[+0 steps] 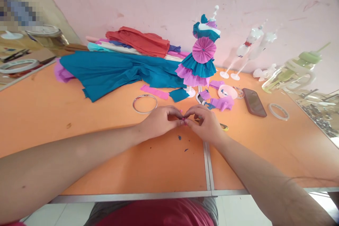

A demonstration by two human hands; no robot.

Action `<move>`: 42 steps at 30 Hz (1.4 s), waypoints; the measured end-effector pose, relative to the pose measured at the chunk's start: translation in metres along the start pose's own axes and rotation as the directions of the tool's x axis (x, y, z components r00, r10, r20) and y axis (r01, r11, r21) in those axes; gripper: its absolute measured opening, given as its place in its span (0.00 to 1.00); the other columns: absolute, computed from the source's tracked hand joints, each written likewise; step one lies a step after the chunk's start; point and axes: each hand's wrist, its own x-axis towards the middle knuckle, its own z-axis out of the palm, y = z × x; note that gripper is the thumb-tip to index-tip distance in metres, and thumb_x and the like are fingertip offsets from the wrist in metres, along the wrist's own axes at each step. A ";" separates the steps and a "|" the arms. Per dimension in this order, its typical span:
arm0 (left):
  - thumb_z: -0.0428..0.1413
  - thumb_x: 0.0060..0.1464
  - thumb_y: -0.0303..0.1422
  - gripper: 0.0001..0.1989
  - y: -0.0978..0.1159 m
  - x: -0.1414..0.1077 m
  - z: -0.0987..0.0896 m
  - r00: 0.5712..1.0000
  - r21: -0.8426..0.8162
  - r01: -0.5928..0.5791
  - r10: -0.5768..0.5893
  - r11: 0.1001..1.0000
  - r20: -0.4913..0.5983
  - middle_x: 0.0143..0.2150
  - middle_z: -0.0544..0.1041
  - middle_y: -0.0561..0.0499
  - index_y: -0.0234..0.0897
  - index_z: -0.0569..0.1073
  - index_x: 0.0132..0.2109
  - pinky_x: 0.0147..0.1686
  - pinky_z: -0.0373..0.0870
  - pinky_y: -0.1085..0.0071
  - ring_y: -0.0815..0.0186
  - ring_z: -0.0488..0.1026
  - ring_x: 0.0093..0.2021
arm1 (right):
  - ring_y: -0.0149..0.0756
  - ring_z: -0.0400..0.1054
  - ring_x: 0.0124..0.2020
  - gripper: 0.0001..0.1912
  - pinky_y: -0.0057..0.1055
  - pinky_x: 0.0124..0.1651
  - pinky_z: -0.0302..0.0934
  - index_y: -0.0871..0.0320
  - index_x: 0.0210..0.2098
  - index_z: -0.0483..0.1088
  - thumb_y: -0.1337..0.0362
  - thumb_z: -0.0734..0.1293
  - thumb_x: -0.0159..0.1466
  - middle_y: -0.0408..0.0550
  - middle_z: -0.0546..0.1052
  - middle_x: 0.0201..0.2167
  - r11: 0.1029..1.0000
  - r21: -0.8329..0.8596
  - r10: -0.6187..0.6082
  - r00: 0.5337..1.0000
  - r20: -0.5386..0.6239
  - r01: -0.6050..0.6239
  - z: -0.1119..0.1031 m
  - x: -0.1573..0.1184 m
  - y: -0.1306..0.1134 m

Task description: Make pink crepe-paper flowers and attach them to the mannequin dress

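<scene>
My left hand (160, 122) and my right hand (206, 123) meet fingertip to fingertip above the orange table. Both pinch a tiny pink scrap (184, 120), apparently crepe paper, mostly hidden by the fingers. Just beyond them stands a small mannequin dressed in a ruffled teal and purple paper dress (196, 65) with a round pink pleated rosette (203, 49). A yellow-handled tool (224, 127) shows partly from behind my right hand. Pink (155, 91) and teal (179, 95) paper strips lie near the mannequin's base.
A teal crepe sheet (113, 72) spreads at the left, with folded red paper (137, 40) behind. Tape rolls (145, 112) (278, 116), a phone (254, 102), a pink bowl (227, 92), purple scraps (224, 103), bare mannequins (247, 42) and a green-lidded bottle (291, 70) surround the work area.
</scene>
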 end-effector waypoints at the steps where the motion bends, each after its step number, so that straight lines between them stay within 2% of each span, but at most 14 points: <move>1: 0.61 0.53 0.47 0.16 -0.001 0.000 0.000 1.000 0.004 -0.002 0.002 1.000 -0.001 0.45 0.82 0.47 0.39 0.82 0.38 0.51 0.71 0.62 0.55 0.77 0.48 | 0.36 0.66 0.36 0.06 0.35 0.38 0.63 0.52 0.36 0.77 0.60 0.69 0.61 0.47 0.76 0.41 1.000 -0.025 -0.015 1.000 0.005 0.015 0.001 0.000 0.001; 7: 0.61 0.52 0.47 0.15 -0.004 0.002 0.001 1.000 0.009 0.013 -0.013 1.000 0.027 0.43 0.83 0.48 0.41 0.83 0.37 0.46 0.74 0.64 0.55 0.78 0.45 | 0.35 0.68 0.36 0.03 0.34 0.38 0.64 0.55 0.32 0.74 0.64 0.68 0.59 0.48 0.77 0.43 1.000 -0.006 -0.019 0.998 0.052 0.020 0.002 0.000 0.006; 12: 0.61 0.53 0.45 0.12 -0.004 0.001 0.002 1.000 0.040 0.000 -0.001 0.999 0.017 0.40 0.82 0.50 0.42 0.83 0.35 0.41 0.73 0.66 0.58 0.79 0.41 | 0.32 0.67 0.32 0.08 0.31 0.36 0.63 0.52 0.39 0.74 0.61 0.69 0.59 0.44 0.77 0.41 0.999 -0.030 0.014 0.998 0.067 -0.012 0.001 0.000 0.005; 16: 0.62 0.53 0.43 0.11 -0.006 0.002 0.003 0.999 0.061 -0.019 0.018 0.998 0.027 0.40 0.82 0.50 0.42 0.83 0.35 0.40 0.73 0.67 0.59 0.78 0.40 | 0.31 0.67 0.32 0.04 0.31 0.36 0.62 0.54 0.32 0.74 0.62 0.69 0.58 0.45 0.78 0.42 0.999 -0.032 0.001 0.997 0.075 0.002 0.001 0.001 0.006; 21: 0.62 0.53 0.48 0.15 -0.006 0.003 0.001 1.000 0.007 0.009 -0.009 1.000 0.012 0.43 0.83 0.49 0.42 0.84 0.37 0.46 0.73 0.65 0.57 0.78 0.44 | 0.31 0.68 0.32 0.05 0.32 0.37 0.63 0.55 0.31 0.73 0.61 0.69 0.59 0.47 0.78 0.44 0.990 0.069 0.117 0.991 0.061 -0.121 0.000 0.002 0.004; 26: 0.63 0.52 0.47 0.15 -0.001 0.003 -0.003 0.997 -0.045 0.077 -0.078 0.996 -0.020 0.46 0.83 0.48 0.41 0.83 0.39 0.51 0.72 0.63 0.55 0.78 0.49 | 0.31 0.66 0.28 0.09 0.29 0.30 0.58 0.55 0.33 0.72 0.55 0.68 0.62 0.46 0.79 0.35 0.940 0.184 0.268 0.956 0.120 -0.286 -0.001 0.001 -0.001; 30: 0.62 0.53 0.48 0.18 0.003 0.000 -0.004 0.997 -0.083 0.081 -0.083 0.993 -0.010 0.46 0.83 0.47 0.39 0.82 0.41 0.52 0.71 0.61 0.55 0.77 0.49 | 0.28 0.59 0.22 0.11 0.27 0.26 0.52 0.54 0.33 0.70 0.53 0.68 0.62 0.41 0.75 0.27 0.912 0.219 0.317 0.935 0.158 -0.347 -0.001 0.000 -0.001; 36: 0.64 0.50 0.48 0.18 0.004 -0.001 -0.005 0.991 -0.099 0.131 -0.132 0.986 -0.002 0.44 0.83 0.49 0.39 0.81 0.40 0.50 0.70 0.61 0.54 0.77 0.48 | 0.28 0.57 0.22 0.13 0.27 0.25 0.51 0.54 0.36 0.71 0.50 0.67 0.63 0.39 0.71 0.24 0.880 0.252 0.362 0.913 0.190 -0.402 0.000 -0.001 -0.002; 37: 0.64 0.50 0.48 0.18 0.004 0.000 -0.005 0.990 -0.097 0.143 -0.144 0.985 -0.008 0.44 0.83 0.49 0.39 0.81 0.41 0.50 0.70 0.61 0.54 0.77 0.47 | 0.28 0.58 0.22 0.13 0.27 0.25 0.51 0.54 0.36 0.71 0.50 0.67 0.63 0.40 0.72 0.25 0.884 0.246 0.360 0.914 0.186 -0.398 0.000 -0.001 -0.002; 39: 0.64 0.51 0.49 0.19 0.003 0.000 -0.005 0.987 -0.089 0.157 -0.159 0.984 -0.019 0.44 0.83 0.48 0.39 0.81 0.42 0.49 0.70 0.60 0.54 0.77 0.47 | 0.29 0.63 0.24 0.13 0.28 0.25 0.55 0.54 0.40 0.70 0.51 0.67 0.63 0.43 0.75 0.33 0.920 0.225 0.299 0.946 0.124 -0.320 -0.001 -0.002 -0.003; 40: 0.63 0.51 0.49 0.19 0.002 0.001 -0.005 0.987 -0.092 0.160 -0.162 0.983 -0.011 0.44 0.83 0.48 0.39 0.81 0.42 0.49 0.71 0.60 0.54 0.77 0.47 | 0.30 0.65 0.27 0.14 0.28 0.27 0.57 0.53 0.43 0.70 0.52 0.68 0.63 0.45 0.76 0.39 0.951 0.194 0.231 0.971 0.065 -0.240 -0.001 -0.002 -0.003; 42: 0.63 0.51 0.50 0.19 -0.001 0.002 -0.005 0.987 -0.108 0.160 -0.159 0.981 0.017 0.44 0.83 0.48 0.39 0.81 0.42 0.49 0.71 0.60 0.54 0.78 0.47 | 0.33 0.69 0.35 0.14 0.30 0.33 0.63 0.51 0.47 0.71 0.56 0.69 0.63 0.48 0.75 0.49 0.999 0.047 0.015 0.999 -0.045 -0.012 -0.002 -0.003 -0.002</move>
